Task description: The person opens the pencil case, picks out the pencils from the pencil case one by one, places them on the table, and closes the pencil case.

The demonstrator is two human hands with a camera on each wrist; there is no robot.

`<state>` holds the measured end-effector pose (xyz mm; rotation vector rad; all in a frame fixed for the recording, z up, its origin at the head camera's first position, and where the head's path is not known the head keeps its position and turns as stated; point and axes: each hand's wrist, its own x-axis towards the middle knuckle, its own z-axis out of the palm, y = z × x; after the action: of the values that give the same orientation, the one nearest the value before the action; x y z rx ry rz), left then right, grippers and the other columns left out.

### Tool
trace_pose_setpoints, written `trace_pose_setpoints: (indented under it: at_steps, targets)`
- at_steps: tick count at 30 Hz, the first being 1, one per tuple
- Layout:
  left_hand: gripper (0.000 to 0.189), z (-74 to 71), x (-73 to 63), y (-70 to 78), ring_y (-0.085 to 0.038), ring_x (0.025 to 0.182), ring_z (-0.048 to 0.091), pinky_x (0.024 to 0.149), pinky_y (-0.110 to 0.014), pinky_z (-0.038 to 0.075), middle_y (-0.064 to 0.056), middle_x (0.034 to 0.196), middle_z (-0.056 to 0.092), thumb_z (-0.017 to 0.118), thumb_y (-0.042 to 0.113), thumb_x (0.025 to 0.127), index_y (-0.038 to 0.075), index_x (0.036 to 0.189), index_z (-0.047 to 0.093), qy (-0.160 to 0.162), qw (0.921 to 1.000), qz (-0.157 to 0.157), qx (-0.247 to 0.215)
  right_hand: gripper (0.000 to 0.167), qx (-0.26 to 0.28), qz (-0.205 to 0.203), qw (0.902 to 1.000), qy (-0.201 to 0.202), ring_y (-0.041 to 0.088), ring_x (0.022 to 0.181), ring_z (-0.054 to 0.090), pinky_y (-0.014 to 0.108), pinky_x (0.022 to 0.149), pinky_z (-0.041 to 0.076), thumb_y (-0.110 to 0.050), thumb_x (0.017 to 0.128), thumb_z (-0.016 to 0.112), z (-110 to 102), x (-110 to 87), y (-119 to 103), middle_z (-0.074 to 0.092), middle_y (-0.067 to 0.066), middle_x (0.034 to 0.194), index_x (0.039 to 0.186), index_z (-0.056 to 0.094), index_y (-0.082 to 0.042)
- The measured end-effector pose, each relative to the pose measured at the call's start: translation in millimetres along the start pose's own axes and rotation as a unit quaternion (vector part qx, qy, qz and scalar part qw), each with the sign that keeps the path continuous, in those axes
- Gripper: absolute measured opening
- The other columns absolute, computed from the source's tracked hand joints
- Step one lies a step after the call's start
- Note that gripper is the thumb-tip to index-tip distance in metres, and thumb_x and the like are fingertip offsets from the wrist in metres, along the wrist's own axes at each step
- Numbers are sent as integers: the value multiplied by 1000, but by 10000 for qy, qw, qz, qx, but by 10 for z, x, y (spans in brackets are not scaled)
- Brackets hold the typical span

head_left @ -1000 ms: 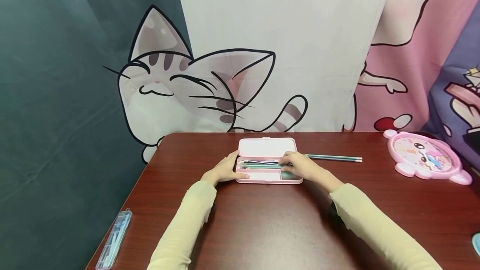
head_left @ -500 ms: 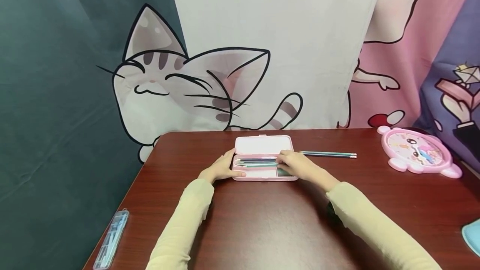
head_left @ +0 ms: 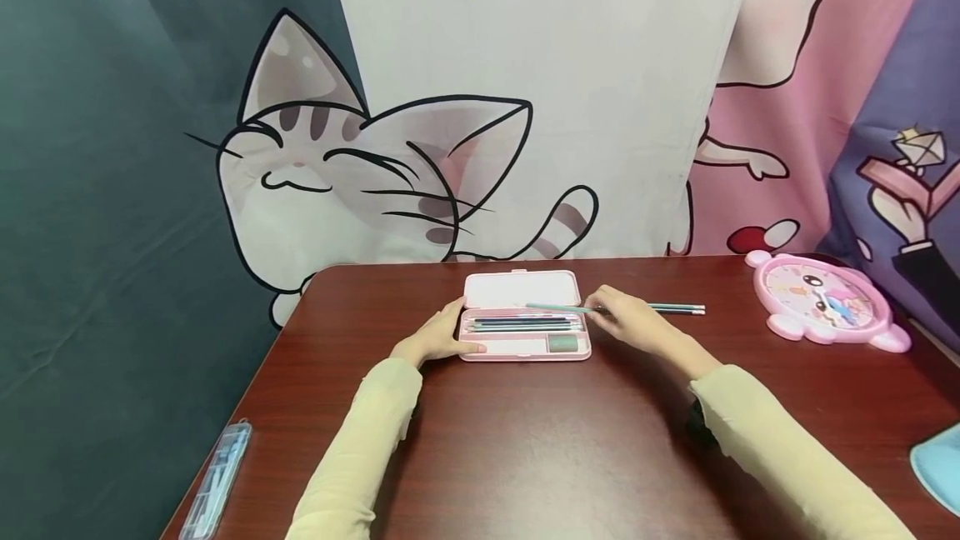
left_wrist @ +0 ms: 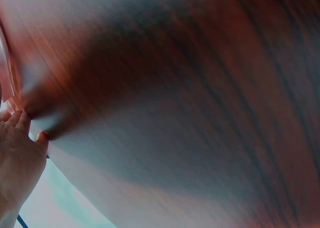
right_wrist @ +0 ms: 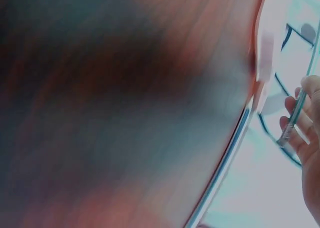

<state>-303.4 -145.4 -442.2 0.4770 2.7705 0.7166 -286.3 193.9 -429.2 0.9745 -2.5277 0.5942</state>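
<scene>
- Pencil case (head_left: 525,358), one: pink, lid folded back, at the far part of the brown table (head_left: 525,457), between the two hands.
- Pencils in the case (head_left: 525,324), several: lying side by side in the long rear compartment; they lie too close together for an exact count.
- Green block (head_left: 563,343), one: in the right end of the front compartment.
- Held pencil (head_left: 555,307), one: pale green, roughly level, seen across the lower part of the lid; whether it touches the lid cannot be told.
- Loose pencils (head_left: 678,309), two: on the table, to the right of the case, partly hidden behind the right hand.
- Right hand (head_left: 626,322): thumb and fingers brought together on the held pencil, clamped near one end.
- Left hand (head_left: 437,337): thumb spread apart from the fingers, resting against the left end of the case, thumb over its front corner.
- Surroundings, one each: pink clock (head_left: 821,304) at far right; clear box (head_left: 216,482) with bluish contents at the left edge; light-blue object (head_left: 939,469), cut off by the right border.
</scene>
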Motion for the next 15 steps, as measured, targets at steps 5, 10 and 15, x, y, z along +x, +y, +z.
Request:
trace_pose_setpoints:
  at_steps: [5,10,15]
  targets:
    - [102,-16,-14,7,-28,136,28,110,-43,25,-13,149,26,72,45,73,6,146,14,-16,10000,-20,18,11,789,296,9948,569,12,73,54,27,66,46,1,78,66,-70,-180,218,61,3,81,87,62,-3]
    - [101,-15,-11,5,-28,136,28,111,-42,25,-13,149,26,72,45,73,6,146,14,-49,10000,-9,41,12,953,639,9912,659,4,73,54,16,66,43,2,77,68,-203,-385,419,63,2,80,87,65,-3]
    - [101,-4,3,-10,-28,135,29,110,-43,26,-14,148,27,73,45,72,6,146,15,-6,10000,92,-17,11,702,861,9918,628,4,75,54,10,70,40,2,76,68,-325,-583,609,63,5,80,86,65,-2]
